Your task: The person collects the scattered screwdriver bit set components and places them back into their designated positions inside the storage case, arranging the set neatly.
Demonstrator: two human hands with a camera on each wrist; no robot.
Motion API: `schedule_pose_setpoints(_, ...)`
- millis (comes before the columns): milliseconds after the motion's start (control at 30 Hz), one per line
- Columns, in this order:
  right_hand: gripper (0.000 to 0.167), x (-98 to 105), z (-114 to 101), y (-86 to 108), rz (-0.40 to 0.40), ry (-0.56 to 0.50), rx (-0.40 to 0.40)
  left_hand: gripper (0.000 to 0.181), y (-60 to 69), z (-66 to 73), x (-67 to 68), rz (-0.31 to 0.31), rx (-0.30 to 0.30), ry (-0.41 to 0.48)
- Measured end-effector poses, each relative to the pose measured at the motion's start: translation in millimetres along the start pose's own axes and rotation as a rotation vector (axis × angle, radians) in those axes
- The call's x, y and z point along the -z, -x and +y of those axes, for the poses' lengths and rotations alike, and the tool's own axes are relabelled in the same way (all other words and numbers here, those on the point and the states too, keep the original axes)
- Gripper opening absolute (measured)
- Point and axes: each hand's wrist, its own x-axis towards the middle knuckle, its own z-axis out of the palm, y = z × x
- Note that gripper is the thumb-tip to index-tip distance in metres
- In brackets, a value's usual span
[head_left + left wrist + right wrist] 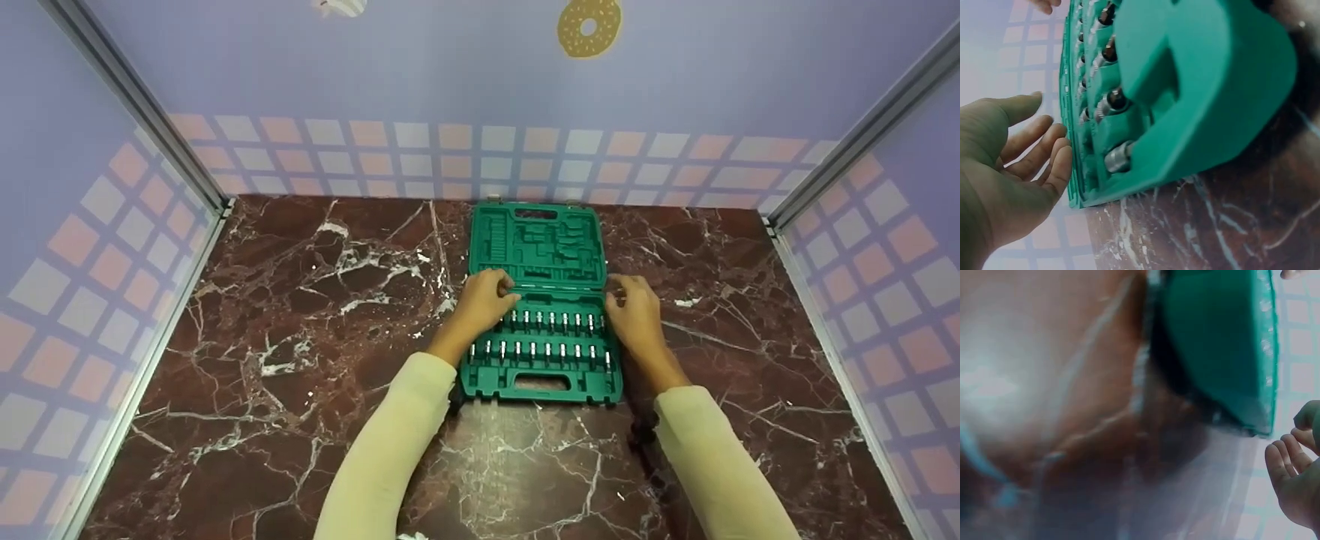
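Note:
A green plastic tool case [487,382] lies unfolded on the marbled surface, its moulded lid [536,240] laid back toward the wall. Two rows of small metal bit sockets [533,351] sit in the near half; up close in the left wrist view, the sockets [1119,157] have shiny bodies. My left hand [484,300] hovers at the case's left side near the hinge, fingers loosely bent and holding nothing. Beside the right edge, also level with the hinge, is my right hand [634,311], relaxed, with nothing in its grasp. Whether either hand touches the case, I cannot tell.
Dark red marbled tabletop [337,405] spreads around the case. A lilac wall [450,75] with pink and white squares stands behind it, and similar panels [75,225] close off both sides. The case's near half has a handle cutout.

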Motion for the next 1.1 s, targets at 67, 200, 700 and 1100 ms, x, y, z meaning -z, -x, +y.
schedule_pose_setpoints(67,0.03,2,-5,-4.7,-0.001,-0.012,0.019,0.026,-1.8,1.6,2.2,0.021,-0.016,0.02)
schedule_pose_setpoints(200,0.031,4,-9,-19.1,-0.031,-0.014,0.035,0.027,-11.3,-0.3,9.8,0.112,-0.04,0.034)
schedule_pose_setpoints(700,0.063,4,13,-56.3,-0.337,0.075,-0.279,0.046,-41.1,-43.8,37.7,0.215,0.266,0.001)
schedule_pose_setpoints(1100,0.043,-9,9,-56.2,-0.326,-0.031,-0.369,0.033,-43.2,-43.4,25.1,0.202,0.317,0.045)
